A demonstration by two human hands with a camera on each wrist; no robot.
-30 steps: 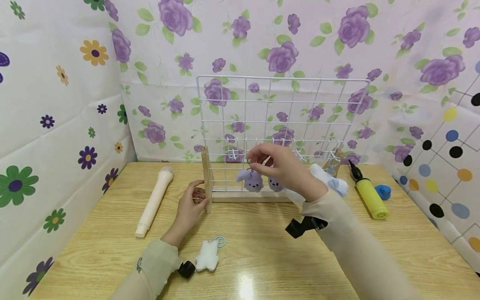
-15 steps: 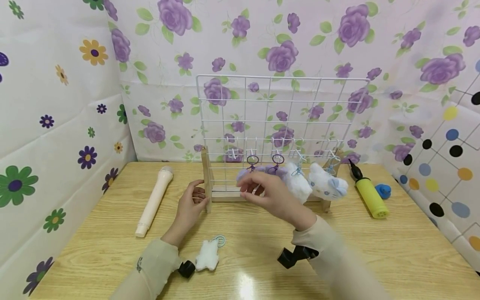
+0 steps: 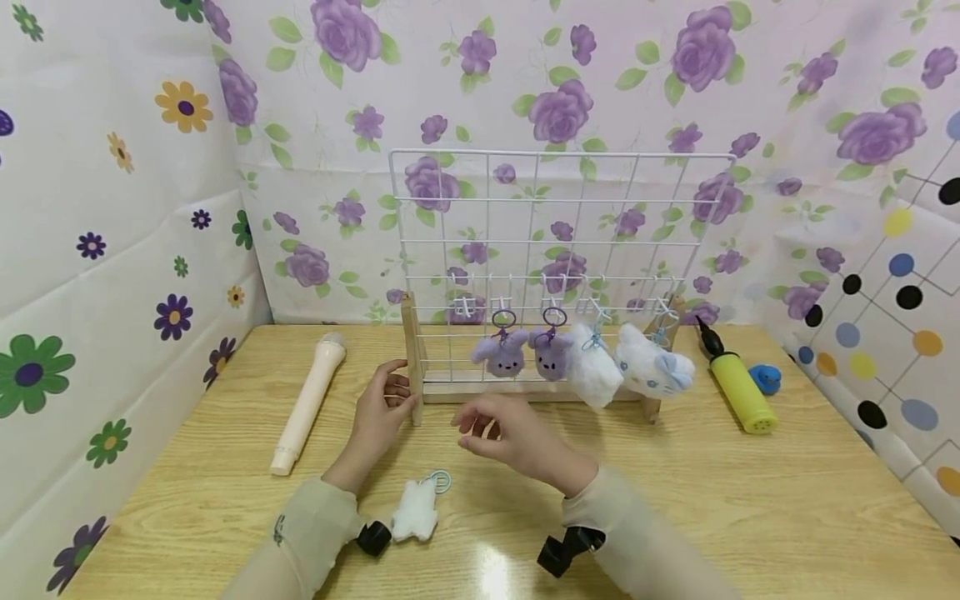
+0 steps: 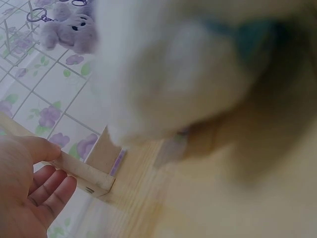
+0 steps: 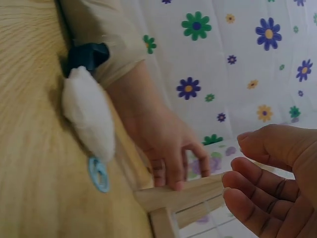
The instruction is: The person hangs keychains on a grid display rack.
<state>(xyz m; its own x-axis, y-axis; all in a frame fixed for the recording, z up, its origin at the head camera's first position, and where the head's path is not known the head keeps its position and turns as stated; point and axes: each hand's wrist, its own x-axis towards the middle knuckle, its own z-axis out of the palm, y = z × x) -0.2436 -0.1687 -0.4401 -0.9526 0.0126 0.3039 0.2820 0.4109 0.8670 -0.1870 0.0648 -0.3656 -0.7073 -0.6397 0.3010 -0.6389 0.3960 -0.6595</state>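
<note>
My left hand (image 3: 384, 404) holds the left wooden post (image 3: 412, 354) of a white wire grid rack (image 3: 535, 200), its thumb against the wood in the left wrist view. My right hand (image 3: 510, 433) hovers in front of the rack, fingers loosely bent and holding nothing. Two purple plush keychains, the left one (image 3: 505, 357) and its neighbour (image 3: 551, 358), hang from hooks by purple rings. To their right hang a fluffy white plush keychain (image 3: 595, 371) and a white plush with blue ears (image 3: 651, 367). Another white plush keychain (image 3: 416, 510) with a blue ring lies on the table between my forearms.
At the left lies a pale pink microphone-shaped stick (image 3: 309, 404). Right of the rack are a yellow hand pump (image 3: 742, 392) with a black nozzle and a small blue toy duck (image 3: 766, 379). A white hook (image 3: 465, 307) on the rack's left side carries nothing. Patterned cloth surrounds the table.
My right hand has let go of the left purple keychain, which now hangs on its hook, and has come down and toward me. My left hand stays at the post.
</note>
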